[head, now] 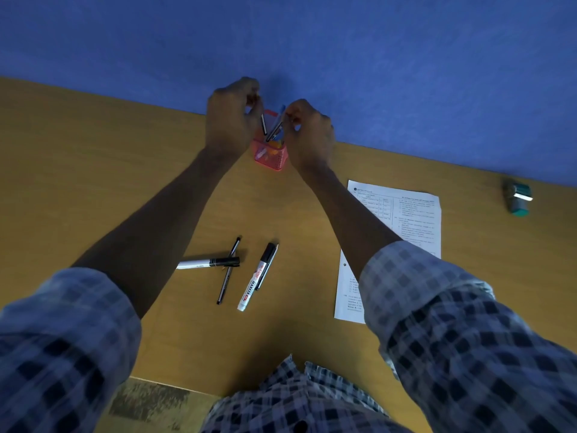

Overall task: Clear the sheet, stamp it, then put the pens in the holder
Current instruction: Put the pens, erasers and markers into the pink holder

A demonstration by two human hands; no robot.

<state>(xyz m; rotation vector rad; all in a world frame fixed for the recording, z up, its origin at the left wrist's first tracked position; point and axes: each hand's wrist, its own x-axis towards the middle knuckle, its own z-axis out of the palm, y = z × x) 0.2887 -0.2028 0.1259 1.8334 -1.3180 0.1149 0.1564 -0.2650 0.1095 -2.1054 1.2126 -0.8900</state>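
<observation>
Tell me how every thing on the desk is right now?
Holder: upright, pens inside.
Left hand: holding a pen over the holder.
Right hand: holding a pen over the holder.
White marker: lying flat, capped.
Black pen: lying flat, crossing another marker.
Sheet: flat, nothing on it but an arm above.
Stamp: on its side.

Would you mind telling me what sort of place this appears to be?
Probably an office desk: a wooden desktop against a blue partition, a printed paper sheet, and a pink mesh pen holder.

Pink mesh holder (271, 157) upright by wall; four pens, seemingly, loose (246, 270); sheet (406, 220) flat; stamp (519, 198) apart.
</observation>
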